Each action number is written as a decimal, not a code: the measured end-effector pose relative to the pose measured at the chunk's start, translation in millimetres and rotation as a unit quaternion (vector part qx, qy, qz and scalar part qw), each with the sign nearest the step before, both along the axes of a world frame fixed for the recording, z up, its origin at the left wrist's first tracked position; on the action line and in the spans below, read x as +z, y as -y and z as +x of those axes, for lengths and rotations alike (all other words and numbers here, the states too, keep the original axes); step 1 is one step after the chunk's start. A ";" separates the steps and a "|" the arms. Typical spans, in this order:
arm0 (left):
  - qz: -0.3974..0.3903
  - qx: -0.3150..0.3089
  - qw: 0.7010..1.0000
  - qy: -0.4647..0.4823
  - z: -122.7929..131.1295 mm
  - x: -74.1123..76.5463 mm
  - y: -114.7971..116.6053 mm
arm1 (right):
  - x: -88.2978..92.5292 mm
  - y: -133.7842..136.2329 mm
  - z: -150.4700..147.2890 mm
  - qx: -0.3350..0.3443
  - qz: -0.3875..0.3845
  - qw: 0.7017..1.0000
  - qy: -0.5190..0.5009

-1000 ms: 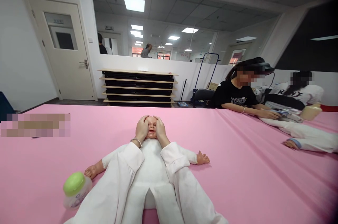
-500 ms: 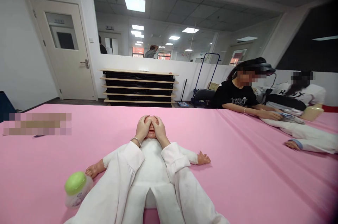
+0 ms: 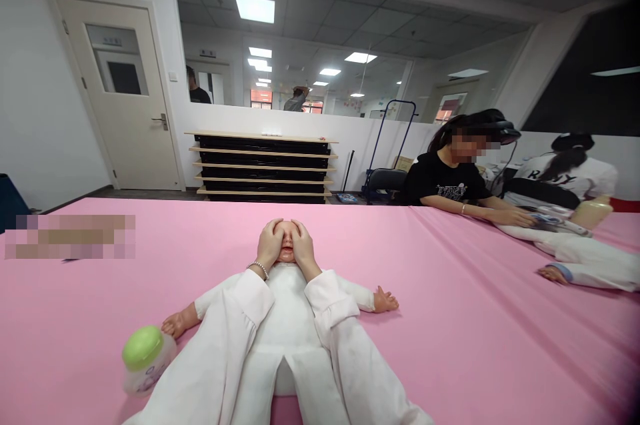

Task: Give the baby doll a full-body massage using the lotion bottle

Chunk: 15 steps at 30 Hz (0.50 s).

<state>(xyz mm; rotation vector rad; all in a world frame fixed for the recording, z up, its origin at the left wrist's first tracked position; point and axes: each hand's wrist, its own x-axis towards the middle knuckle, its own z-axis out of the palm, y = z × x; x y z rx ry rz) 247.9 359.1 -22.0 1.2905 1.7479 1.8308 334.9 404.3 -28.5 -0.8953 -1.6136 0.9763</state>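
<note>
— Looking through the head camera, centre of the frame: both hands are laid on the baby doll (image 3: 293, 318), which lies on its back on the pink table cover (image 3: 450, 318). The left hand (image 3: 270, 245) cups one side of the head, the right hand (image 3: 301, 246) the other, fingers curved and pressed flat over brow and eyes, thumbs by the cheeks. Neither is clenched; they hold the head between the palms.

— Why that grip, would you judge?

— Steadying the head from both sides while the fingers press on the face, I'd say. The doll's arms are splayed out flat, so nothing else props it. A beaded bracelet (image 3: 259, 267) sits on the left wrist, above the white sleeves.

— And at lower left?

— A small bottle with a green cap (image 3: 145, 358), just beside the doll's hand, within easy reach.

— Any writing?

— The bottle's label print is too blurred to read. At upper right, a co-worker (image 3: 445, 175) in a black shirt with an unreadable chest print leans over another doll (image 3: 585, 258); the person beyond wears white with partly hidden letters. A yellowish bottle (image 3: 593, 211) stands there.
</note>
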 end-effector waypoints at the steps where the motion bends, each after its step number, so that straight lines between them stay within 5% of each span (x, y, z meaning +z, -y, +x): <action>1: 0.005 -0.003 1.000 -0.006 0.0 0.2 0.6 | -0.1 0.7 0.6 0.000 0.017 1.000 0.010; 6: 0.013 -0.007 1.000 -0.017 -0.7 -0.4 1.0 | 1.8 3.7 2.2 -0.006 0.040 0.999 0.031; 15: -0.001 -0.004 1.000 0.012 -2.4 -4.4 -6.6 | 3.6 0.3 -0.8 -0.003 -0.027 0.999 -0.019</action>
